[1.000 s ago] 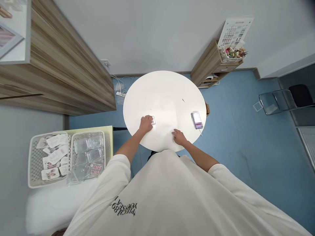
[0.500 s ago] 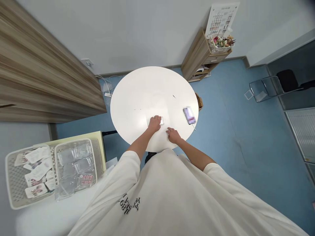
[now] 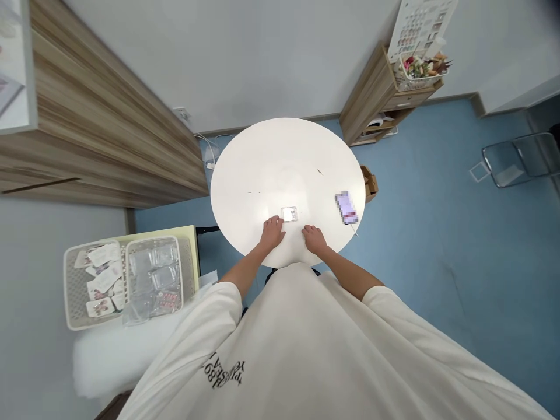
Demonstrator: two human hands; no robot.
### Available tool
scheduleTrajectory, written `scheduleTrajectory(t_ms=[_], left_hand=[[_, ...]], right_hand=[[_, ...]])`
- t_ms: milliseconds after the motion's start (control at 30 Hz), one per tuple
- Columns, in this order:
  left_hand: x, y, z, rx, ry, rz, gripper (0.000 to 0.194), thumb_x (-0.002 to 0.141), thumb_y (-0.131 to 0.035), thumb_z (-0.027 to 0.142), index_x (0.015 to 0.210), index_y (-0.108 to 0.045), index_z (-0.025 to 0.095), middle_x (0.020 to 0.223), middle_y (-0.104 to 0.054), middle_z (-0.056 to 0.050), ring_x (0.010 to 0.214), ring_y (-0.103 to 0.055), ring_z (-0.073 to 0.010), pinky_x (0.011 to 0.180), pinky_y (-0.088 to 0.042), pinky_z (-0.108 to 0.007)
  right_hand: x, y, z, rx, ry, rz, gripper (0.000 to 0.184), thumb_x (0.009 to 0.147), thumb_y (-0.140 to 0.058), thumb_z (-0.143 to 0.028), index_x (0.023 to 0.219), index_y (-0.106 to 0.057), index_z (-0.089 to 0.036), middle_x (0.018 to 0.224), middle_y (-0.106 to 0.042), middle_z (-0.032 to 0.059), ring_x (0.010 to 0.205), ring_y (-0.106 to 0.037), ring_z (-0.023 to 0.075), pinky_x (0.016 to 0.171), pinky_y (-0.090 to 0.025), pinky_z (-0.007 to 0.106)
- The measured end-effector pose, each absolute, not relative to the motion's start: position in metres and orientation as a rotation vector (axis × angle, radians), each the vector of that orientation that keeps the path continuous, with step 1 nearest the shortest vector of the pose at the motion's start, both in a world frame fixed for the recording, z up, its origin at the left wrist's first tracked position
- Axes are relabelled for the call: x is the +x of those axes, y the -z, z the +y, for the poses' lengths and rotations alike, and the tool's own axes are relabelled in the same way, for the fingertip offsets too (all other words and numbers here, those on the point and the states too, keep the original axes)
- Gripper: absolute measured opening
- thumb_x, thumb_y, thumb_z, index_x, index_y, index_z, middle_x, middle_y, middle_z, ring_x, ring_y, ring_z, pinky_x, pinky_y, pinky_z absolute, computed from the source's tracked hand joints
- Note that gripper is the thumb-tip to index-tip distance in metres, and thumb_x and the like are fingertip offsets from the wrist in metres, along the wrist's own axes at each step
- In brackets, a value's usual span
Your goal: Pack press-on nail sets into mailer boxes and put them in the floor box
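A small clear rectangular case (image 3: pixel 289 214) with a pale inside and tiny dark marks lies flat on the white round table (image 3: pixel 280 146). My left hand (image 3: pixel 272 232) rests on the table just to its lower left, holding nothing, fingers reaching forward. Whether its fingertips touch the case's edge I cannot tell. To the right of the case and nearer my body, my right hand (image 3: pixel 314 238) lies palm down on the tabletop, its fingers slightly bent with nothing in them.
A blurred purple phone (image 3: pixel 346 207) with a white cable lies toward the table's right edge. A thin dark object (image 3: pixel 320 172) is farther back. Baskets (image 3: pixel 153 280) of cards and clear packs stand at left. A wooden cabinet (image 3: pixel 367 99) and cardboard box (image 3: pixel 370 184) are beyond the table.
My left hand has drawn back off the case toward my body, leaving the case uncovered. My right hand stays on the table. The whole view has shifted slightly.
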State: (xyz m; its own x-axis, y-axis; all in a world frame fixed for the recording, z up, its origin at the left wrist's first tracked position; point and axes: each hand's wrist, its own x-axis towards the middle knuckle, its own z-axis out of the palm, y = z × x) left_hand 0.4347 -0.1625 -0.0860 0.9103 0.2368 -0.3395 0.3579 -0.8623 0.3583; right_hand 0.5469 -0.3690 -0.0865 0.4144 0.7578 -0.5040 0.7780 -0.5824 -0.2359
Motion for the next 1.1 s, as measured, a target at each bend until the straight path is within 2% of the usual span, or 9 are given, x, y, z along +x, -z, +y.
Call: scheduleTrajectory(t_ms=[67,200,467,667,900,1000,1100], left_hand=[[0.417,0.086,-0.165,2.647,0.500,0.400,0.038,0.093,-0.061,0.033,0.128,-0.054,0.021,0.136,-0.052,-0.016,0.130,-0.047,-0.0329,0.109,-0.035,-0.047],[0.401,0.089,-0.168,2.663,0.586,0.351,0.038,0.089,-0.068,0.032,0.124,-0.056,0.023,0.136,-0.051,-0.014,0.131,-0.045,-0.0328,0.110,-0.034,-0.047],[0.412,0.090,-0.172,2.649,0.586,0.436,0.027,0.092,-0.052,0.017,0.113,-0.066,0.026,0.125,-0.055,-0.013,0.125,-0.046,-0.0319,0.105,-0.037,-0.050],[0.409,0.082,-0.179,2.586,0.602,0.480,0.027,0.091,-0.052,0.019,0.113,-0.068,0.023,0.121,-0.056,-0.015,0.121,-0.049,-0.0331,0.104,-0.038,-0.052],[0.388,0.071,-0.196,2.514,0.571,0.387,0.019,0.092,-0.049,0.017,0.100,-0.065,0.023,0.116,-0.061,-0.010,0.107,-0.060,-0.0257,0.098,-0.046,-0.042],[0.386,0.068,-0.198,2.444,0.588,0.412,0.016,0.092,-0.048,0.018,0.100,-0.062,0.023,0.111,-0.063,-0.007,0.096,-0.064,-0.0231,0.090,-0.049,-0.039],[0.390,0.065,-0.195,2.391,0.602,0.474,0.014,0.094,-0.047,0.020,0.101,-0.059,0.023,0.105,-0.066,-0.006,0.088,-0.065,-0.0222,0.082,-0.051,-0.037]], right_hand=[[0.548,0.088,-0.370,2.591,0.880,1.459,0.047,0.089,-0.043,-0.004,0.132,-0.059,-0.016,0.138,-0.054,0.0163,0.117,-0.049,0.0316,0.098,-0.040,0.043],[0.551,0.093,-0.372,2.591,0.862,1.502,0.044,0.091,-0.040,-0.004,0.128,-0.061,-0.017,0.134,-0.055,0.0171,0.116,-0.049,0.0323,0.095,-0.040,0.043],[0.554,0.099,-0.371,2.602,0.840,1.505,0.044,0.091,-0.037,-0.004,0.125,-0.064,-0.017,0.131,-0.056,0.0174,0.112,-0.049,0.0324,0.092,-0.040,0.044],[0.554,0.092,-0.373,2.652,0.907,1.493,0.041,0.092,-0.038,-0.009,0.122,-0.066,-0.017,0.126,-0.057,0.0187,0.113,-0.048,0.0341,0.095,-0.038,0.045],[0.546,0.075,-0.404,2.612,0.877,1.740,0.027,0.095,-0.046,-0.021,0.115,-0.065,-0.018,0.129,-0.059,0.0143,0.121,-0.048,0.0303,0.107,-0.033,0.042],[0.544,0.074,-0.413,2.597,0.890,1.834,0.034,0.095,-0.056,-0.037,0.123,-0.061,-0.019,0.135,-0.058,0.0123,0.126,-0.047,0.0298,0.111,-0.030,0.043],[0.547,0.074,-0.408,2.590,0.899,1.817,0.035,0.096,-0.056,-0.034,0.127,-0.060,-0.019,0.140,-0.056,0.0123,0.130,-0.047,0.0293,0.112,-0.030,0.042]])
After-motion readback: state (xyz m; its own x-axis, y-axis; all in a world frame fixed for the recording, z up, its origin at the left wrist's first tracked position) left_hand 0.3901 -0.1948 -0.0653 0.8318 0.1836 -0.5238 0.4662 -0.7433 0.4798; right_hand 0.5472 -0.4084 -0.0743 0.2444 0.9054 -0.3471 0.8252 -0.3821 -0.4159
